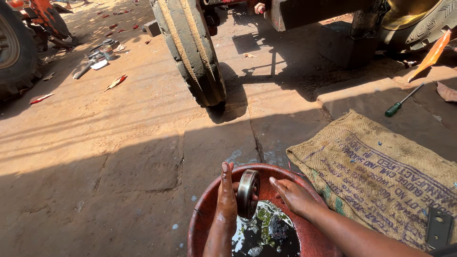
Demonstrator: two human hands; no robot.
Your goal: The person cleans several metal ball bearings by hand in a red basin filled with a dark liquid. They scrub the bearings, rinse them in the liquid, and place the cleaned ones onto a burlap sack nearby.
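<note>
Am holding round metal bearing (248, 193) upright on edge between both palms, lower centre of frame, over red basin (202, 214). My left hand (226, 197) pressing flat; my right hand (293, 195) cupping opposite face, axis running left-right.

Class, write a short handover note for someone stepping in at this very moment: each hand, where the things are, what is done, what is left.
Left hand: flat against the round steel bearing, held upright on edge.
Right hand: fingertips on the bearing's other side.
Bearing sits over dark liquid in the red round metal basin.
Brown jute sack lies to the right, green-handled screwdriver beyond.
Done: bearing looks wet.
Left: cannot tell how clean it is.
</note>
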